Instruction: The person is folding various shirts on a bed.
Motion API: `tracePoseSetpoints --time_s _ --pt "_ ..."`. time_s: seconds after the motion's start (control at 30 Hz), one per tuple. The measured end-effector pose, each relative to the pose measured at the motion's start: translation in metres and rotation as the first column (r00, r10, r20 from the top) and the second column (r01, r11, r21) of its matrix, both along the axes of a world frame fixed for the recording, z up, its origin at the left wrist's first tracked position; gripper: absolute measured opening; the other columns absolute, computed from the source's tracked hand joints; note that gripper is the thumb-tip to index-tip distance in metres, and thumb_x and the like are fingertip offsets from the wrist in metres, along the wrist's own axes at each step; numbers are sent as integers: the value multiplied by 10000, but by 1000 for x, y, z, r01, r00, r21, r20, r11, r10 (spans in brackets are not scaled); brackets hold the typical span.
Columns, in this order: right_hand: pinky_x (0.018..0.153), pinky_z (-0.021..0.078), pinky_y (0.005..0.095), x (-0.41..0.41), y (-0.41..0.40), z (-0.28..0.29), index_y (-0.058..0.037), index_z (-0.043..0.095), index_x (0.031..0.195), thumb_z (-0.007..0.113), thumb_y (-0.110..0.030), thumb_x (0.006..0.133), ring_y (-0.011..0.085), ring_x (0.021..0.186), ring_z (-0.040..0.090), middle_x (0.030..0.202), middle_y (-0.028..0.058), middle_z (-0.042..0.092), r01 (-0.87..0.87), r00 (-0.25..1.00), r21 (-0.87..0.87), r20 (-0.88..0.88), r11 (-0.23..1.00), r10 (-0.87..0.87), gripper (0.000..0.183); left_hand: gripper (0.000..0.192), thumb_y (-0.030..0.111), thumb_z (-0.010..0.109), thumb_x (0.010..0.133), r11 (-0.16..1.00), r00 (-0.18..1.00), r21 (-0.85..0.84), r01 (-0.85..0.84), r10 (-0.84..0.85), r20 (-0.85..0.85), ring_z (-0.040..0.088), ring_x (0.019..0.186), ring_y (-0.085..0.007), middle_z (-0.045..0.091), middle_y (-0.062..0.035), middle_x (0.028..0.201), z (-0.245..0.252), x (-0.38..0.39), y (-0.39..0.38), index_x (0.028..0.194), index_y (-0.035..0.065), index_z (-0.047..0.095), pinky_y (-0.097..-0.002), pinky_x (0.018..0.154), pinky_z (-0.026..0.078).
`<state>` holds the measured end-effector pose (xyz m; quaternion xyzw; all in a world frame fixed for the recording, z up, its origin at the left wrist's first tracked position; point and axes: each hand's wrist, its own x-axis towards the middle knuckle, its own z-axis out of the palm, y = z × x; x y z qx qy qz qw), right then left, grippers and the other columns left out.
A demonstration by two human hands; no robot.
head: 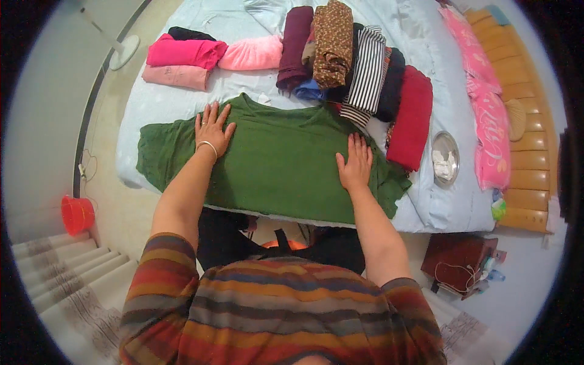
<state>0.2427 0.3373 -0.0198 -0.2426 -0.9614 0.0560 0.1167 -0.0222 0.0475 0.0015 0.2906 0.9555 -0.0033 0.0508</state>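
A dark green top (283, 159) lies spread flat along the near edge of the bed, its neckline pointing away from me and its sleeves out to both sides. My left hand (213, 130) rests palm down near its left shoulder, fingers apart; a ring and a pale bangle show on it. Flat on the right part of the cloth lies my right hand (356, 163), also with spread fingers. Neither hand grips anything. The lower part of the top reaches the bed's edge above my lap.
Beyond the top lie rolled clothes: a magenta piece (185, 52), a pink fluffy one (252, 52), a brown patterned one (334, 45), a striped one (367, 68) and a red one (413, 116). A metal dish (445, 157) holds white tissue. Pink pillows (490, 132) line the headboard (527, 150).
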Motion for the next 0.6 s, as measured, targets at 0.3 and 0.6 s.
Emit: tracePoseSetpoints --time_s 0.3,0.6 --pt "1085 174 457 -1 4 -5 -69 296 1389 501 -372 867 302 1325 261 1439 121 297 -24 1000 -40 10 999 24 638 549 412 298 954 979 979 -154 -130 151 133 69 1398 -268 106 -39 1518 6 5 16 1453 270 118 -537 1095 78" --pt "1098 163 473 -5 -138 -1 -48 330 1367 540 -233 852 299 1343 242 1436 124 305 -284 958 -138 9 949 287 587 521 231 480 864 908 963 322 267 -262 -60 181 1373 -273 255 -62 1469 -33 189 37 1365 198 340 -502 1102 120"
